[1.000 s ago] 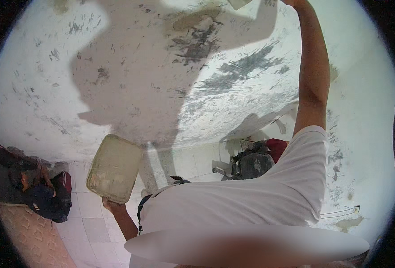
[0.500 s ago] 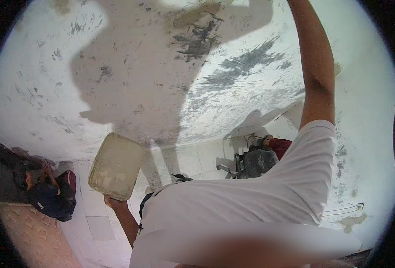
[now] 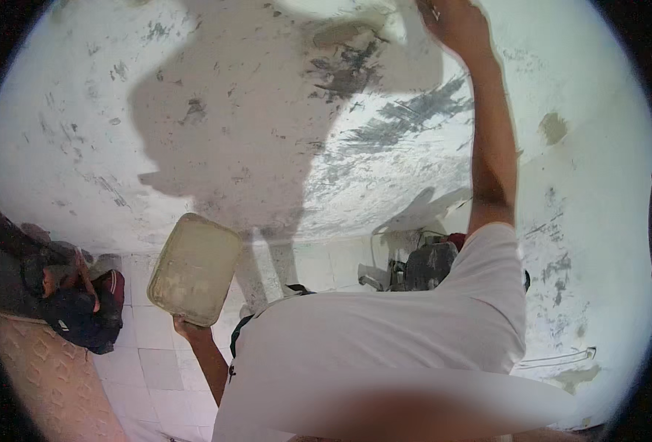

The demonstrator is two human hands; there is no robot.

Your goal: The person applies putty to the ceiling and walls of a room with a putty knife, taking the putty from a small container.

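Observation:
My left hand grips the lower edge of a beige rectangular lid with rounded corners and a raised rim. Pale smears cover its face, which is tilted up toward me. High at the upper edge of the picture, my right hand reaches against or close to the wall, its fingers curled. The picture cuts off the fingertips, so whatever they hold is hidden. White plaster with grey scuffs and a brownish patch covers the wall near that hand.
At the left a person in dark clothes sits low on the tiled floor, beside a patterned tan surface. A dark chair-like object stands by the wall's foot. Thin wires stick out of the right wall.
My right arm has swung left and down, bringing the hand into view. The lid stays in my left hand, nearly unmoved. The seated person's arm has shifted.

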